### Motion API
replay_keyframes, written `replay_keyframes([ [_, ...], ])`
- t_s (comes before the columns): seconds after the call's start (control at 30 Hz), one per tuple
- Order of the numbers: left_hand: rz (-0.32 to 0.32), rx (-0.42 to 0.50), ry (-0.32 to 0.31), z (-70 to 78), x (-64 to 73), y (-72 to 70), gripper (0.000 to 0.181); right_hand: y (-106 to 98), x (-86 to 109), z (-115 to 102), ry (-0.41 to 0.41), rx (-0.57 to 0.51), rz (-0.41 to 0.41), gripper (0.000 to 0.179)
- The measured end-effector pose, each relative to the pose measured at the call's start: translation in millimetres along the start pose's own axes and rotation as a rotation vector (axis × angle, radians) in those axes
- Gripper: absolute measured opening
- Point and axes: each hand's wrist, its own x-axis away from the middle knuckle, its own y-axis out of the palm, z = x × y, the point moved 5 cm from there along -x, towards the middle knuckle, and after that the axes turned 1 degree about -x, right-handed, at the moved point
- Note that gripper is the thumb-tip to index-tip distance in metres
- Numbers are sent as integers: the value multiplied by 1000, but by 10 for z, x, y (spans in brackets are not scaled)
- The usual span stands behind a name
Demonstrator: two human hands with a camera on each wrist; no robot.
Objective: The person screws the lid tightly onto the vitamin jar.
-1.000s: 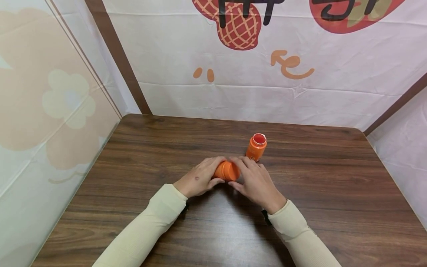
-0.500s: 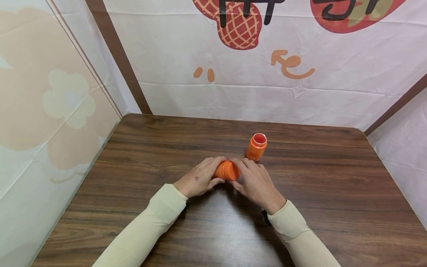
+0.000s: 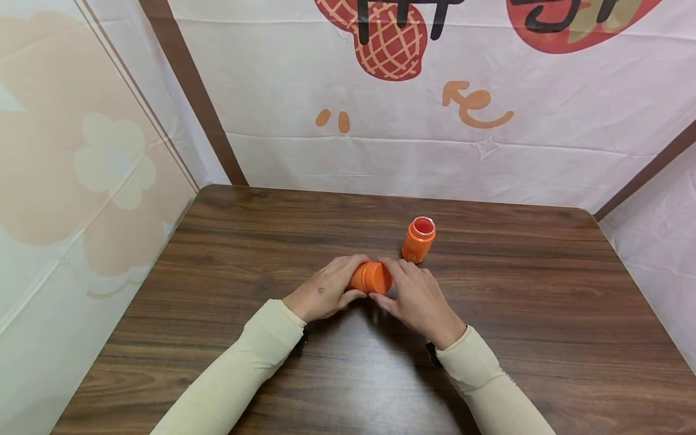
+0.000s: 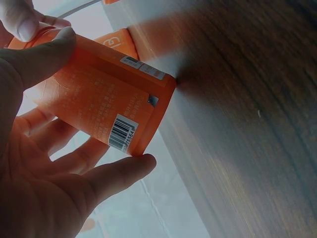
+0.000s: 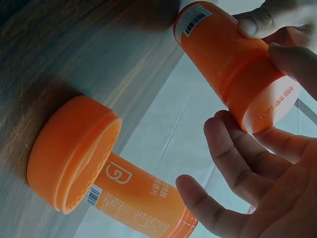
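Note:
My left hand (image 3: 326, 289) grips the body of an orange pill bottle (image 3: 357, 279), thumb on one side and fingers on the other. The bottle is tilted, its lower edge right at the table; a barcode label (image 4: 123, 133) shows in the left wrist view. On its mouth sits an orange cap (image 3: 379, 278), which my right hand (image 3: 417, 296) pinches between thumb and fingers. Behind the right hand an uncapped orange bottle (image 3: 417, 243) stands upright, its mouth rimmed in white. A loose orange cap (image 5: 69, 153) rests on the table in the right wrist view, hidden from the head view.
The dark wood table (image 3: 244, 241) has rounded far corners. A pale printed cloth (image 3: 272, 78) hangs along its back, and more cloth (image 3: 49, 272) closes off the left side.
My right fingers and thumb have shifted slightly round the cap, with the thumb drawing back and then forward again. The left hand and the standing bottle stay put.

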Motion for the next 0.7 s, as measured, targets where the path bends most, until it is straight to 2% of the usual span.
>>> replay_keyframes([
  [0.57, -27, -1, -17, -4, -9, -1, 52, 6, -12, 35, 20, -55, 19, 60],
  [0.7, -35, 4, -24, -11, -12, 8, 52, -12, -17, 48, 5, -59, 10, 65],
])
